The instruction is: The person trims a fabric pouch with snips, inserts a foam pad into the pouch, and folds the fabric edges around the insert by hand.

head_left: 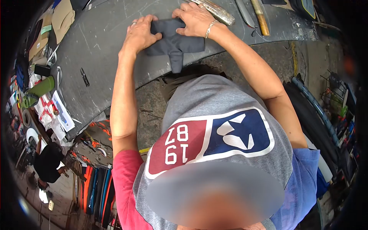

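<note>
A piece of dark grey cloth lies on the dark worktable, with a narrow strap-like part reaching down to the table's near edge. At the cloth's left side rests my left hand, a ring on one finger; its thumb is apart from the fingers and touches the cloth. My right hand, with a bracelet at the wrist, presses on the upper right of the cloth, thumb and fingers spread. Neither hand visibly grips the cloth. Parts of the cloth's edges are hidden beneath the hands.
A black pen lies to the left. Beyond my right hand are a worn, tape-covered bar, a curved saw blade and a wooden handle. Papers and a green roll crowd the left edge. Another person is at lower left.
</note>
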